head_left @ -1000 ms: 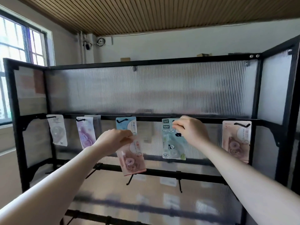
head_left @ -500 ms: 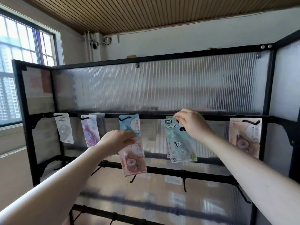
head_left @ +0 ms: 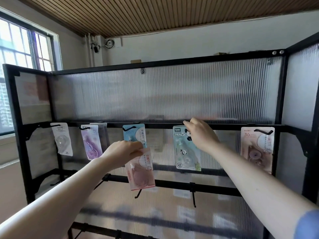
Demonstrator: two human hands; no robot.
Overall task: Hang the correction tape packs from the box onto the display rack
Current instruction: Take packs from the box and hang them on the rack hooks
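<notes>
- Head view: the right hand [head_left: 201, 135] pinches the top of the green panda pack [head_left: 186, 150] at the upper bar of the display rack [head_left: 172, 125].
- The left hand [head_left: 123, 151] grips a pink pack [head_left: 140, 169] by its top edge, held in front of the rack, below the blue pack [head_left: 134, 134].
- 4 other packs hang from hooks on that bar: clear [head_left: 63, 138], purple [head_left: 91, 142], blue, and pink [head_left: 256, 145] at far right.
</notes>
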